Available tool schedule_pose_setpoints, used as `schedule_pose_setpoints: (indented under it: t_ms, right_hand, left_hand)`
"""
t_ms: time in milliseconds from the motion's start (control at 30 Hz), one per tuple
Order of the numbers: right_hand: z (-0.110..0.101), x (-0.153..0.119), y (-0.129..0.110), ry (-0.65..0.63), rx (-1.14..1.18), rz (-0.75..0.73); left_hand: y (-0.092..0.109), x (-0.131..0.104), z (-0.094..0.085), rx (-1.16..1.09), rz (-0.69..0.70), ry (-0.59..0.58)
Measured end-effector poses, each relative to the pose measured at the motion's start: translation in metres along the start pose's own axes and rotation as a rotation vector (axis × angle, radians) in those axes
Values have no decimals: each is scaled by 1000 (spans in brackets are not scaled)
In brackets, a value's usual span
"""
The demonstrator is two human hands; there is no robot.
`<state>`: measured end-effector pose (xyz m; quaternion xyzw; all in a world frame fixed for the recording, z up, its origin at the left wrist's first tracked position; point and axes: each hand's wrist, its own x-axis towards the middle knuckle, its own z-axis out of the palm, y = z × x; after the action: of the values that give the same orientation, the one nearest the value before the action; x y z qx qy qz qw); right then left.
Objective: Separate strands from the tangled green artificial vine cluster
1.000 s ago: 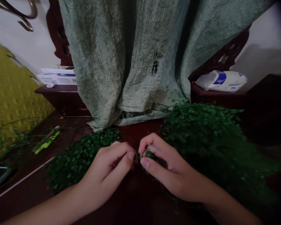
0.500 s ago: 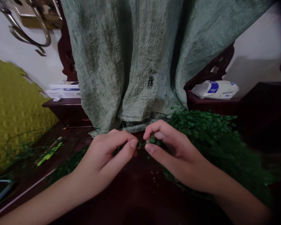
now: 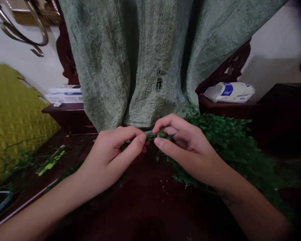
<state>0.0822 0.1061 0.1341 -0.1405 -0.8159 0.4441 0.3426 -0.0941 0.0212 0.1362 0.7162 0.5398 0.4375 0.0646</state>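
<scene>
Out in front of me, my left hand [image 3: 122,147] pinches a thin green stem between thumb and forefinger. My right hand [image 3: 183,145] curls round a green leafy sprig [image 3: 162,134], its thumb and forefinger close to either side of the small leaves. A short gap separates the two hands, bridged by a bit of the stem. Beside and beneath my right hand spreads a big heap of green foliage [image 3: 230,147]. More greenery, partly hidden by my left forearm, lies on the dark red wooden surface [image 3: 145,197].
A grey-green woven sack [image 3: 102,67] hangs behind the hands. A tissue pack [image 3: 232,92] rests on the right ledge, white boxes [image 3: 65,95] on the left one. At left are a lime-green tool [image 3: 52,163], loose green strands and a yellow bumpy mat [image 3: 15,124].
Both hands have risen slightly in view, the stem and sprig with them. The forefinger and thumb of my right hand are a little further apart. The whole view has shifted slightly.
</scene>
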Motion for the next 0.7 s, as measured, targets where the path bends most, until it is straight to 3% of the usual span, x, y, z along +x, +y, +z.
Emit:
schedule_pose_setpoints:
  t_ms: [167,333,433,500,600,700]
  right_hand:
    - [12,-17,12,-133,-427,-155]
    - [53,-50,52,-312,-726,-183]
    - [73,-66,72,-253,-825,-239]
    - [76,-70,79,-199,-860,-255]
    - [65,-65,84,-35,-884,-168]
    - [52,-55,83,122,-748,-40]
  left_hand:
    - [-10,-31,9,-48,-58,-109]
    - [-35,-87,38,37,-125,-257]
    - [-44,-108,53,176,-59,-328]
    - [-44,-114,57,220,-4,-342]
    - [-41,-115,55,218,6,-332]
    - [-39,-113,49,200,15,-310]
